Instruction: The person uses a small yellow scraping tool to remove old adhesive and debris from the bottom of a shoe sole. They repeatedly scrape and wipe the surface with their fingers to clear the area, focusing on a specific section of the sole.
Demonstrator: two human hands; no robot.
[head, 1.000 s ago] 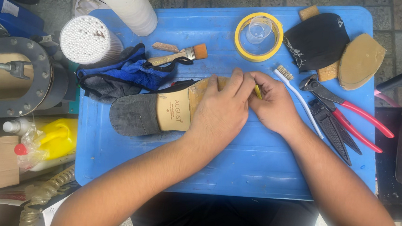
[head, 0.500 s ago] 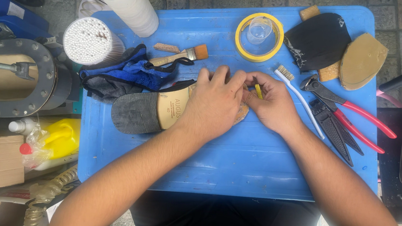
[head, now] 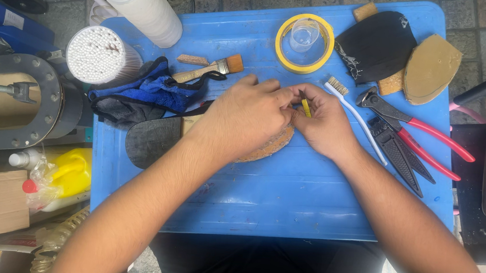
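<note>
The left hand [head: 244, 116] is lying curled over a shoe sole [head: 162, 139] on the blue table [head: 284, 197], pressing it down. The right hand [head: 325, 123] is closing its fingers around a small yellow tool [head: 306, 108] just beside the sole's tan end. A white brush [head: 354, 113] and red pliers [head: 422, 136] are lying nearby.

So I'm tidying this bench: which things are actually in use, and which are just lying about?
In use:
left hand
right hand
shoe sole
small yellow tool

Lying about:
paintbrush
tape roll
toothbrush
red-handled pincers
blue cloth
</note>
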